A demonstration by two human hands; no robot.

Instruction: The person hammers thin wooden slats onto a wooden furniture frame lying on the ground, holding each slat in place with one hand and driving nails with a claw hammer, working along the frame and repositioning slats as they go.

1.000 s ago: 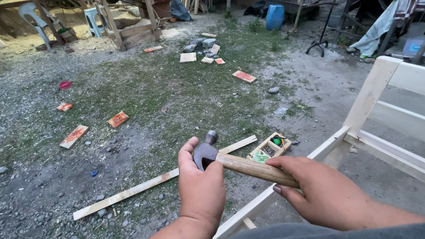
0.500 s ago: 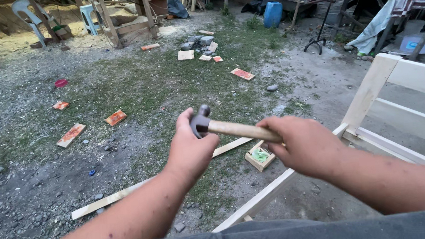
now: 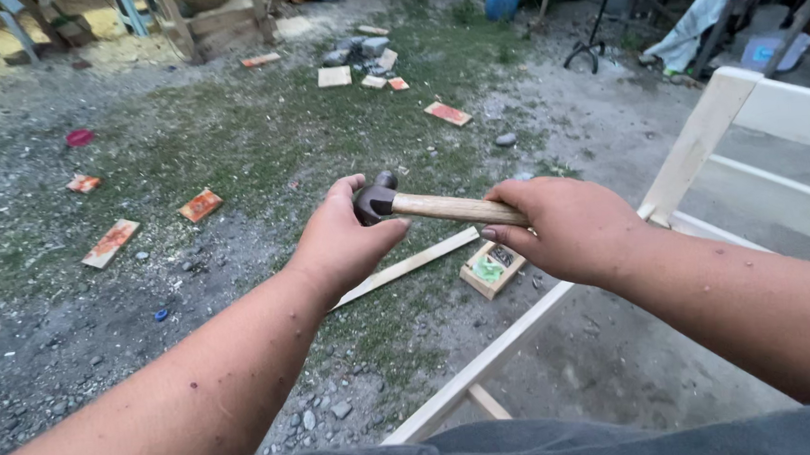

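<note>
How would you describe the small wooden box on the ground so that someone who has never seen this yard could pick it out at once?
Start at the pale wooden frame on the right and follow its long bottom rail toward the hands. Just beside that rail, below the right hand holding the hammer, lies the small wooden box. Unlike the flat boards scattered around, it is open-topped with something green inside.
</note>
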